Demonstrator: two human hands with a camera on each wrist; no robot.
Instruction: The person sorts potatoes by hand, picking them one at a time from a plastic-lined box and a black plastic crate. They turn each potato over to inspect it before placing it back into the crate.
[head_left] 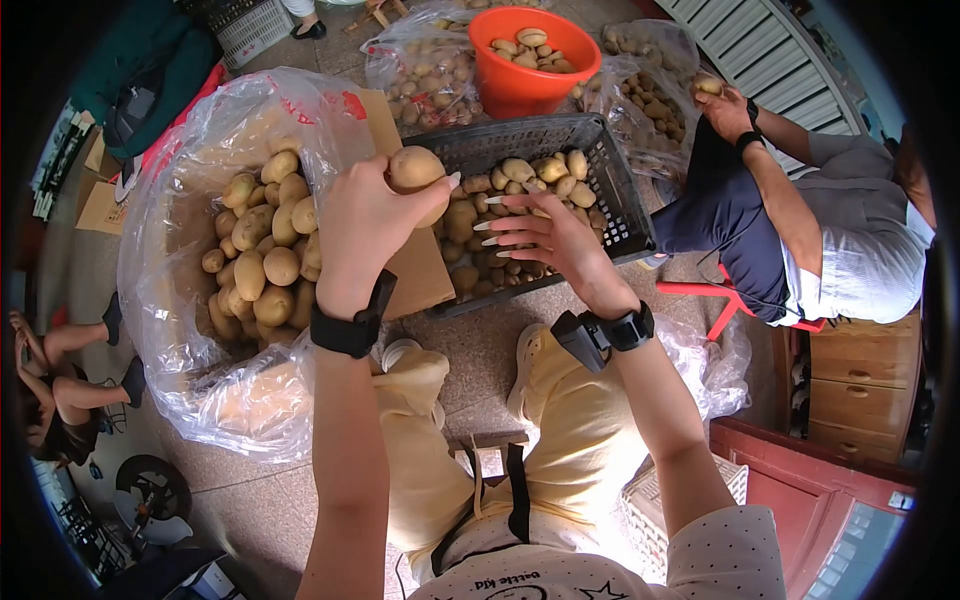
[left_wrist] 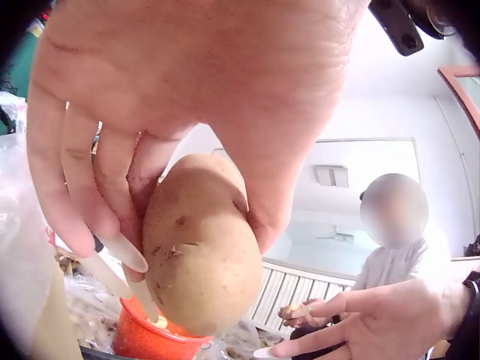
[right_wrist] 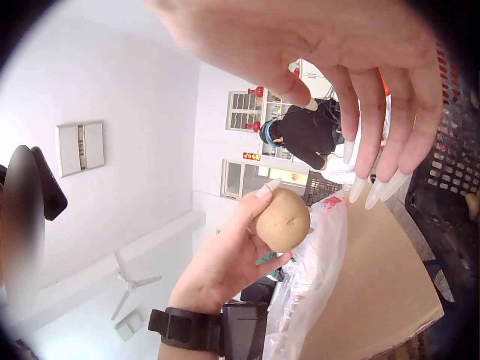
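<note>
My left hand (head_left: 358, 228) grips a large tan potato (head_left: 415, 168), thumb on one side and fingers on the other, above the cardboard flap beside the crate. Up close in the left wrist view the potato (left_wrist: 202, 255) shows small dark marks and a dent. Long pale nails tip the fingers of my right hand (head_left: 560, 245), which hovers over the black plastic crate (head_left: 628, 215) with its fingers spread and nothing in them. Several smaller potatoes (head_left: 545, 178) lie in that crate. From the right wrist view, the left hand (right_wrist: 214, 266) holds the potato (right_wrist: 283, 221) apart from the right fingers.
On the left stands a plastic-lined cardboard box of potatoes (head_left: 265, 255). An orange bucket (head_left: 520, 85) with potatoes is behind the crate, flanked by clear bags of potatoes (head_left: 425, 85). A seated person (head_left: 830, 200) at right holds a potato.
</note>
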